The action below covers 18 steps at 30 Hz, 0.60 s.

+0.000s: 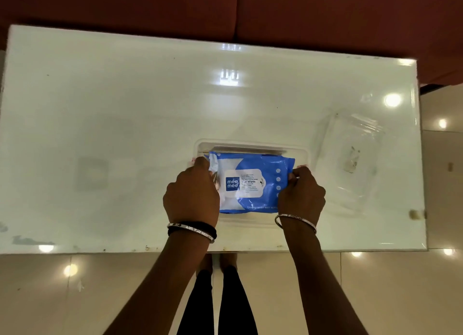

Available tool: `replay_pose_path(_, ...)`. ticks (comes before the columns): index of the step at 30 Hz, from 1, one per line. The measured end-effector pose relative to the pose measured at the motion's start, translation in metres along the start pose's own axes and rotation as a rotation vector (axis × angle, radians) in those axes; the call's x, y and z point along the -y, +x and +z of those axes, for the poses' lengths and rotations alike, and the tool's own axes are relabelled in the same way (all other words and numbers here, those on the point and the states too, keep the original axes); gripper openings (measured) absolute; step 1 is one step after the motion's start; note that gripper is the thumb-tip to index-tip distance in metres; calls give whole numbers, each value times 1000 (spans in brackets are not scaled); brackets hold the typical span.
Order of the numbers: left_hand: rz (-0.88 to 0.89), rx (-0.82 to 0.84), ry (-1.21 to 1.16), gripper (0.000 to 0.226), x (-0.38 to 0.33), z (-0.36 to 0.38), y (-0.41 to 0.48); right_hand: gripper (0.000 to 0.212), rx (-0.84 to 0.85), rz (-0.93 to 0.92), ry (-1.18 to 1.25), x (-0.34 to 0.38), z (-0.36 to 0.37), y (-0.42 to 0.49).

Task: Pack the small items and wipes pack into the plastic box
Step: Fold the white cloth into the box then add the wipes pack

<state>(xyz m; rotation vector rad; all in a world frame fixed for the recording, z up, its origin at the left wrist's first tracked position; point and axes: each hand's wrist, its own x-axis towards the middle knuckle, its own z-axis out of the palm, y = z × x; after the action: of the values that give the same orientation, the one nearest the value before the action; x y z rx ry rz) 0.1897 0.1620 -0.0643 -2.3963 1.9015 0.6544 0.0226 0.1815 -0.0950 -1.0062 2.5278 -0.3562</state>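
Single head-mounted view, wide-angle.
Looks steeply down from above onto the white table (100,109), floor visible below.

A glossy white table (100,109) fills most of the view, its top mirroring round ceiling lights (392,100) and a barred fixture near the centre. Small dark specks and rust-coloured marks dot its near edge. Beyond the far edge runs a dark red sofa (325,16), split by a seam between two cushions. Below and to the right lies a pale tiled floor (75,297), polished enough to carry more light spots, with thin grout lines crossing it
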Motion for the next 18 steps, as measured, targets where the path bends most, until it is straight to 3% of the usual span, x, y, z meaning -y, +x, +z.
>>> replay_pose_path(4,34,3,6,23,-5,-3,-2,15,82,3,-82,3,-1,3)
replay_pose_path(7,74,20,-22,22,-8,-4,-6,31,143,-28,-158,7,-8,2)
replay_pose_path(9,107,47,-53,23,-10,-1,-10,38,72,-95,-177,10,-17,-3)
replay_pose_path(12,179,134,-121,25,-10,9,-18,39,-37,-348,-75,11,-28,-19)
replay_pose_path(14,210,221,-157,36,-9,18,-21,44,87,-443,-74,8,-25,-28)
replay_pose_path(16,228,308,-128,52,-8,27,-22,59,364,-404,-146,2,-16,-30)
replay_pose_path(18,226,359,-95,63,-7,34,-20,70,499,-364,-237,-5,-7,-29)
